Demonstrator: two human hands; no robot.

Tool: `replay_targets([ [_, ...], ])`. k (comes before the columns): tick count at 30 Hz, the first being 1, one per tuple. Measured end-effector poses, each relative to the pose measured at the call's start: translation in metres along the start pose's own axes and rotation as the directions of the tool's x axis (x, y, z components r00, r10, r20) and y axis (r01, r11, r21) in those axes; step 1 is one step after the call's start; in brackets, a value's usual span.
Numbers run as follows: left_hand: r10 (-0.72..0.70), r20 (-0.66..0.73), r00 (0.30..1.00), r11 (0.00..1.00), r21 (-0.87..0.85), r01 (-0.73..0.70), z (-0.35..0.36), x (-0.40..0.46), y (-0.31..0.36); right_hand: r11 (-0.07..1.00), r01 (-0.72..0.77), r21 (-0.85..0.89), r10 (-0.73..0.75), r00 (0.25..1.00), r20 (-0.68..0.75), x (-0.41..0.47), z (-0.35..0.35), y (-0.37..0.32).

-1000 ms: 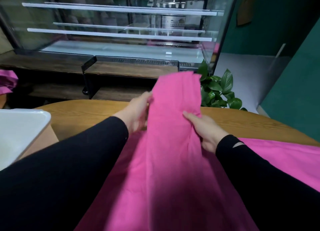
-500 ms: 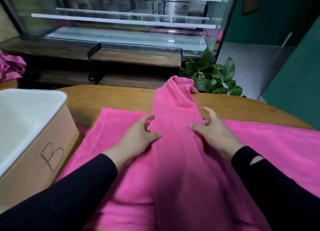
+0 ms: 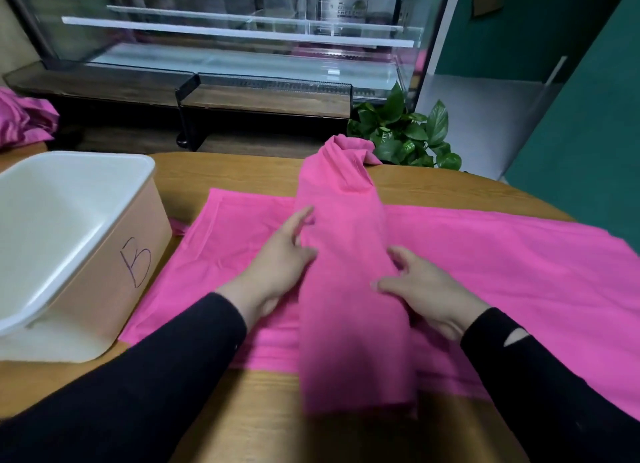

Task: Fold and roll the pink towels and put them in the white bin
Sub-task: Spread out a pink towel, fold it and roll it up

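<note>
Both hands flank the folded pink towel, left hand and right hand pressing open-fingered (gripping nothing), its long axis running straight away from them.

Long black sleeves; the right cuff seemingly has a slit.

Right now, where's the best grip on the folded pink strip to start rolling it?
Probably the near end of the folded pink strip, where it hangs over the table edge. It lies lengthwise away from the person, far end bunched. Come from the near side, left hand and right hand at the two near corners, and roll away.
</note>
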State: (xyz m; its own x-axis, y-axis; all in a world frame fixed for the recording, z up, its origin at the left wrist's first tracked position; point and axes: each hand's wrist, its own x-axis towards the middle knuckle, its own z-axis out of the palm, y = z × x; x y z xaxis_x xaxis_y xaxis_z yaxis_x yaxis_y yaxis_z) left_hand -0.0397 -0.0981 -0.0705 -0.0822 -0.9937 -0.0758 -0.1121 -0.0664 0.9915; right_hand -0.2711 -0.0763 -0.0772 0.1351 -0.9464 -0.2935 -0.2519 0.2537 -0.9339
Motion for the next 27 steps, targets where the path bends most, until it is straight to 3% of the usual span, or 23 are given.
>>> replay_targets([
  [2, -0.024, -0.064, 0.998, 0.990, -0.141, 0.015, -0.004, 0.010, 0.009, 0.987, 0.094, 0.130, -0.082, 0.992, -0.093, 0.004, 0.008, -0.005],
  [4, -0.119, -0.071, 0.990, 0.980, -0.167, 0.106, -0.006, 0.005, 0.008, 0.981, 0.136, 0.139, -0.113, 0.981, -0.157, 0.002, 0.018, -0.006],
  [6, -0.211, 0.020, 0.977, 0.962, -0.171, 0.212, -0.006, -0.015, -0.001, 0.985, 0.120, 0.122, -0.105, 0.987, -0.124, -0.007, 0.025, 0.001],
  [8, -0.209, 0.059, 0.976, 0.961, -0.174, 0.216, -0.006, -0.041, -0.016, 0.983, 0.088, 0.163, -0.080, 0.995, -0.057, -0.020, 0.025, 0.014],
  [10, -0.151, 0.072, 0.986, 0.975, -0.156, 0.161, -0.009, -0.062, -0.024, 0.979, 0.056, 0.195, -0.059, 0.998, 0.011, -0.034, 0.021, 0.024],
  [15, -0.084, 0.107, 0.991, 0.981, 0.185, 0.063, -0.009, -0.092, -0.024, 0.983, 0.065, 0.172, -0.087, 0.989, 0.123, -0.069, 0.020, 0.035],
  [19, 0.020, 0.131, 0.991, 0.945, 0.322, -0.062, -0.008, -0.108, -0.021, 0.993, 0.097, 0.067, -0.107, 0.981, 0.160, -0.095, 0.022, 0.043],
  [22, 0.127, 0.170, 0.977, 0.865, 0.463, -0.193, -0.010, -0.122, -0.028, 0.938, 0.247, -0.242, -0.229, 0.968, 0.101, -0.116, 0.024, 0.051],
  [25, 0.260, 0.228, 0.938, 0.762, 0.548, -0.345, -0.016, -0.139, -0.042, 0.914, 0.266, -0.307, -0.249, 0.964, 0.093, -0.134, 0.020, 0.061],
  [27, 0.314, 0.285, 0.906, 0.625, 0.656, -0.423, -0.020, -0.146, -0.054, 0.903, 0.289, -0.318, -0.259, 0.957, 0.133, -0.142, 0.018, 0.065],
])
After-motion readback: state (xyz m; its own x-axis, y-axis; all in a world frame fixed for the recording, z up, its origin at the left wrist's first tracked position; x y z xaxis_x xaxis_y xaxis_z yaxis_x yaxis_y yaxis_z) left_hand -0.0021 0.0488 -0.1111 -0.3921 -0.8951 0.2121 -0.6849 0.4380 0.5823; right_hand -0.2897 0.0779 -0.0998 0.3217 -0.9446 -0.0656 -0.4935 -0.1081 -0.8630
